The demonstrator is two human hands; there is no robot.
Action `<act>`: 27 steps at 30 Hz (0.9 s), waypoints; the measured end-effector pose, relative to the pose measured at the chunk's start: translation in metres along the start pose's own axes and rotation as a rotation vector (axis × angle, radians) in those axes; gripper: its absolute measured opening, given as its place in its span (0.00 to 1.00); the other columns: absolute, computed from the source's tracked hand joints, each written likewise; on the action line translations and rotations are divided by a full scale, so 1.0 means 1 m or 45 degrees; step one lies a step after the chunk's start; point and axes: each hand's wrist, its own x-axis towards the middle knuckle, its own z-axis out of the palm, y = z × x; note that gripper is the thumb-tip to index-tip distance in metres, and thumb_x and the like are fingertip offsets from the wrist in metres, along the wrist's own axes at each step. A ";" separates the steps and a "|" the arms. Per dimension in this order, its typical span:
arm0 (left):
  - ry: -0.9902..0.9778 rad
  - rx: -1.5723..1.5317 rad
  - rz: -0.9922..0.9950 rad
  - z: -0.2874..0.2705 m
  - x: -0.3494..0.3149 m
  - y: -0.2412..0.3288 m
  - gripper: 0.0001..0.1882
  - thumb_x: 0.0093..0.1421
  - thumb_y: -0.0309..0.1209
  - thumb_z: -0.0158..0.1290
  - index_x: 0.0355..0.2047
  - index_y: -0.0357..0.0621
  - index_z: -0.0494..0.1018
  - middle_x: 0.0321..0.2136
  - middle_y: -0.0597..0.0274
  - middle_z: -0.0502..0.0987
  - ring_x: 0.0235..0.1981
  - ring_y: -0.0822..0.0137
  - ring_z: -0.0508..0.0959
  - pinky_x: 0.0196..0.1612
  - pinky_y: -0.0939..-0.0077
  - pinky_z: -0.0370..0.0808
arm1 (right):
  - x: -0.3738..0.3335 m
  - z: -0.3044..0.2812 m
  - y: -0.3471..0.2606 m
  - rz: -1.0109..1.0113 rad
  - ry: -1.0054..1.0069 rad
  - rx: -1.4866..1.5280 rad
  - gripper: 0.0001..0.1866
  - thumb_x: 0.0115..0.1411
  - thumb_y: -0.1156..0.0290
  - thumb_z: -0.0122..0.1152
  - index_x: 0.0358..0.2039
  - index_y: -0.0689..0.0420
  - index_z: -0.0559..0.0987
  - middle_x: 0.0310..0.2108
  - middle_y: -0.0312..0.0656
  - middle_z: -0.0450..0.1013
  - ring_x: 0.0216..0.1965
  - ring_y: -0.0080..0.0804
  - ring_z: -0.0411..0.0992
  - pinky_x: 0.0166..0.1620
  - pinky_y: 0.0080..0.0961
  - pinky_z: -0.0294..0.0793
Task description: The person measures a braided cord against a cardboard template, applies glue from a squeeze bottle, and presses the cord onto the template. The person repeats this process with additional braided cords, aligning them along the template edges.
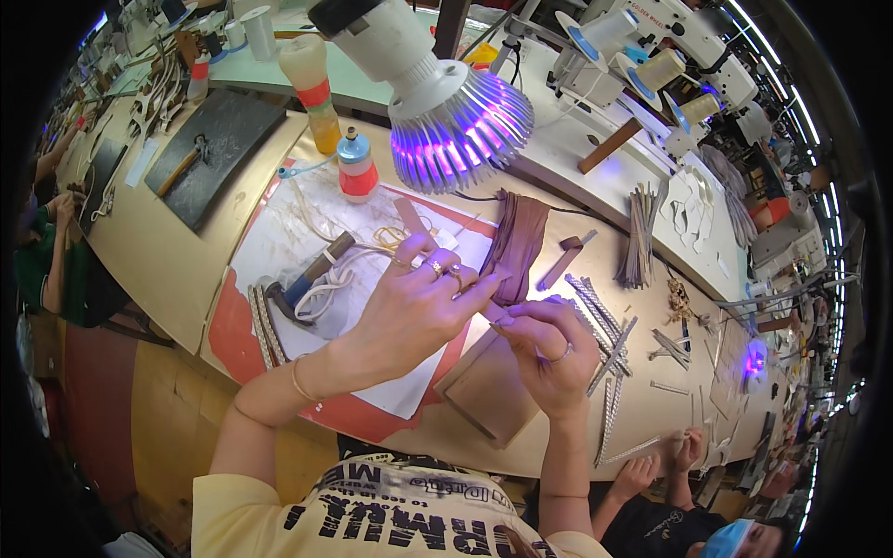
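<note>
Over the table's middle, my left hand [414,302] is closed around a narrow brown strip [407,215], whose flat end sticks out above the ringed fingers. Close by on the right, my right hand [555,352] pinches thumb to forefinger at what looks like the strip's other part, between the two hands; the fingers hide most of it. Beneath the left hand lies a white sheet [395,395] on a red-edged board. A hammer [316,270] and a loop of white cord [326,286] rest left of that hand. Behind the hands is a bundle of brown strips [517,237].
A lamp with a finned metal head [456,126] glowing purple hangs just beyond my hands. Bottles [356,167] stand behind the sheet. Braided strips [609,409] lie to the right. A dark slab [219,163] bears another hammer [181,166]. A co-worker's hands [642,470] are at lower right.
</note>
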 end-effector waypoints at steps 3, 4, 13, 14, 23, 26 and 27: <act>0.012 -0.206 -0.048 -0.001 0.000 0.000 0.18 0.54 0.28 0.56 0.47 0.45 0.73 0.34 0.65 0.78 0.38 0.67 0.77 0.52 0.63 0.64 | -0.002 0.001 0.005 -0.103 0.062 -0.059 0.14 0.45 0.81 0.68 0.32 0.53 0.78 0.29 0.40 0.75 0.27 0.33 0.74 0.29 0.26 0.73; 0.025 -0.379 -0.092 -0.001 -0.001 0.001 0.17 0.54 0.29 0.56 0.46 0.45 0.74 0.34 0.64 0.79 0.38 0.67 0.78 0.51 0.63 0.65 | -0.003 0.002 0.007 -0.152 0.105 -0.079 0.15 0.43 0.81 0.67 0.33 0.52 0.79 0.30 0.39 0.75 0.26 0.32 0.73 0.27 0.24 0.72; 0.061 -0.964 -0.246 -0.001 -0.007 0.003 0.09 0.55 0.25 0.58 0.38 0.43 0.79 0.31 0.61 0.82 0.31 0.65 0.82 0.42 0.70 0.73 | -0.009 0.004 0.007 -0.188 0.149 -0.198 0.16 0.41 0.80 0.67 0.33 0.53 0.79 0.31 0.37 0.75 0.26 0.30 0.73 0.26 0.23 0.71; 0.062 -0.977 -0.249 0.000 -0.007 0.003 0.08 0.55 0.25 0.57 0.37 0.42 0.79 0.30 0.59 0.82 0.29 0.63 0.81 0.42 0.68 0.75 | -0.009 0.004 0.007 -0.187 0.141 -0.216 0.16 0.41 0.80 0.68 0.33 0.53 0.79 0.31 0.37 0.75 0.26 0.30 0.73 0.27 0.23 0.71; 0.148 -1.554 -0.888 0.019 -0.007 -0.002 0.08 0.60 0.26 0.54 0.35 0.33 0.77 0.27 0.58 0.81 0.27 0.73 0.81 0.30 0.80 0.77 | -0.014 0.010 0.008 -0.166 0.140 -0.121 0.14 0.41 0.81 0.68 0.30 0.55 0.77 0.33 0.40 0.75 0.31 0.36 0.75 0.30 0.26 0.75; 0.107 -1.891 -1.033 0.026 -0.005 -0.019 0.10 0.64 0.29 0.50 0.36 0.31 0.76 0.28 0.58 0.80 0.29 0.73 0.81 0.32 0.79 0.79 | -0.018 0.007 0.008 -0.179 0.086 -0.143 0.16 0.41 0.82 0.67 0.32 0.55 0.75 0.36 0.41 0.76 0.33 0.37 0.75 0.31 0.27 0.76; 0.116 -1.966 -1.069 0.028 -0.006 -0.022 0.11 0.65 0.29 0.50 0.37 0.31 0.76 0.28 0.58 0.80 0.29 0.72 0.81 0.33 0.78 0.79 | -0.019 0.006 0.008 -0.182 0.071 -0.139 0.16 0.41 0.82 0.67 0.31 0.54 0.74 0.38 0.41 0.76 0.33 0.38 0.75 0.32 0.28 0.76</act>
